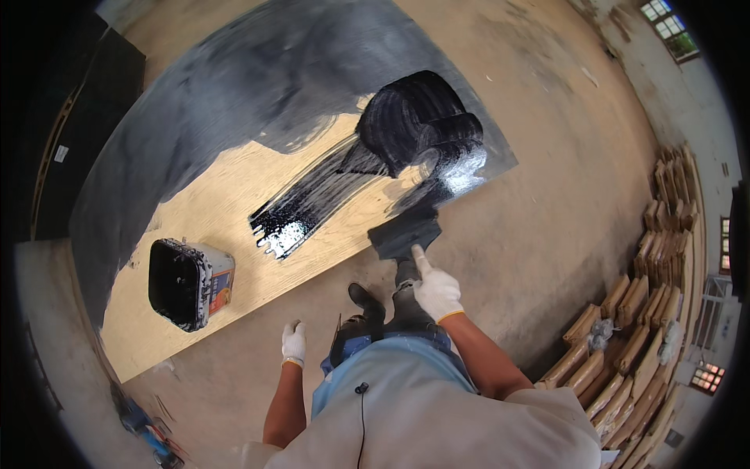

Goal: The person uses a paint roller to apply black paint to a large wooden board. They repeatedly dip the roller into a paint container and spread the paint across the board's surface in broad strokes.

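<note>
My right hand (437, 291), in a white glove, grips a wide, dark scraper (405, 233), its index finger stretched along the tool. The scraper's broad blade is at the near edge of a large wooden board (336, 230), beside fresh wet black coating (414, 125). A streaky black band runs left from that thick patch and ends in a glossy, fingered edge over bare wood. Dull dark grey coating covers the board's far side. My gloved left hand (294, 344) hangs open and holds nothing. Beyond it, a square bucket (178, 283) smeared with black stands on the board.
Several brown wrapped flat packs (637, 328) stand in rows along the right wall. Dark panels (86, 125) stand at the far left. Blue tools (152, 438) lie at the lower left. My boot (367, 301) is on the concrete floor close to the board's edge.
</note>
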Demonstrator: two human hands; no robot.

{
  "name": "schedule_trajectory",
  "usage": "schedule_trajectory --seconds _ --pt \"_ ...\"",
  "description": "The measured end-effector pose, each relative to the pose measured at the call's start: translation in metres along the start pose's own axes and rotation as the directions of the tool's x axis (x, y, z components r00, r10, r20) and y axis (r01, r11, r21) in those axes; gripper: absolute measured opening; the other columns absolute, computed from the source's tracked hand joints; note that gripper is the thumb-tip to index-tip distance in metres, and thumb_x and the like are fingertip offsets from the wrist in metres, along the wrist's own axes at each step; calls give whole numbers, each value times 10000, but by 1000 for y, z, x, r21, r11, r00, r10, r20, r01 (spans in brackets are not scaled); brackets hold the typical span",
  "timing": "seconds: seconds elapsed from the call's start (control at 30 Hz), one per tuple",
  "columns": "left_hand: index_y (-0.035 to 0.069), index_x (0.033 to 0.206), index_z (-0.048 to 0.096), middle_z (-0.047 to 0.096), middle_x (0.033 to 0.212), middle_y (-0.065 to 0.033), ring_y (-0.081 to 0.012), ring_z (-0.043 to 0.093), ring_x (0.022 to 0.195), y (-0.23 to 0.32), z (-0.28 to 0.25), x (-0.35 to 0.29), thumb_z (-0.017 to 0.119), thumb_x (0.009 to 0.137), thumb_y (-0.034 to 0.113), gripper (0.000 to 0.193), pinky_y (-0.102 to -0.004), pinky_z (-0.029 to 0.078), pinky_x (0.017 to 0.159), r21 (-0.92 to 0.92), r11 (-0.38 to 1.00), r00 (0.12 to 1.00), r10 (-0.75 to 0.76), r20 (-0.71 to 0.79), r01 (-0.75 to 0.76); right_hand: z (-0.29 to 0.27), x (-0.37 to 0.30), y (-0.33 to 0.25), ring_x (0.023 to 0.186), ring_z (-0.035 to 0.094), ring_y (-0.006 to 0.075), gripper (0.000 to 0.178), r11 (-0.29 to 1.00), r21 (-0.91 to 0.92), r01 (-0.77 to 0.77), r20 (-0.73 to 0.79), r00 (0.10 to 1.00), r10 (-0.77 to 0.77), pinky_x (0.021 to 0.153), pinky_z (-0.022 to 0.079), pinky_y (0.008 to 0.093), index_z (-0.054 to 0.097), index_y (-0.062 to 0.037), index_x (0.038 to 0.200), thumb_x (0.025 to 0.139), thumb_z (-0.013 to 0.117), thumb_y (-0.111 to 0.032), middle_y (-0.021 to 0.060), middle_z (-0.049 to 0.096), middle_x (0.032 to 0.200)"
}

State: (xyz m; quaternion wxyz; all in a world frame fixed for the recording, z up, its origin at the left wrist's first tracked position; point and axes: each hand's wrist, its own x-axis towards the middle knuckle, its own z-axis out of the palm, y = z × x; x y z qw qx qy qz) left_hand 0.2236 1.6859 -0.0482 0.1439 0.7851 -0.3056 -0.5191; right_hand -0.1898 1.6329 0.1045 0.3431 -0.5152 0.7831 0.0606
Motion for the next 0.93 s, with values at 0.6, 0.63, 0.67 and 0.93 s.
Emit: schedule_trajectory --seconds 0.6,0.63,0.67,0.93 --pt "-47 1381 587 669 1316 -197 -265 633 1209 -30 -4 4 640 980 249 501 -361 487 1043 -236 972 973 -49 -227 -7 -48 162 99 982 700 458 762 971 95 220 -295 938 -183 869 528 528 311 -228 1652 932 537 -120 306 719 1072" --pt "-48 1382 585 663 1329 -202 -273 626 1228 -24 -3 1 639 981 245 500 -364 479 1059 -273 961 967 -103 -231 37 -27 146 100 965 712 457 769 972 73 224 -230 952 -202 857 540 519 291 -230 1662 940 537 -139 313 720 1051" --pt "-50 1383 584 656 1343 -207 -281 620 1248 -20 -7 -12 637 981 240 499 -367 472 1075 -313 945 955 -177 -237 97 -32 112 48 966 719 458 820 997 -30 70 7 998 -69 874 545 518 244 -277 1676 930 564 -163 315 721 1065" --pt "-40 1481 489 566 1483 -232 -327 553 1366 -19 30 2 660 975 250 608 -376 405 1165 -367 930 958 -136 -252 35 -65 243 -108 1039 730 404 742 891 -21 453 -68 889 -454 941 541 513 259 -170 1661 977 548 -152 290 701 1227"
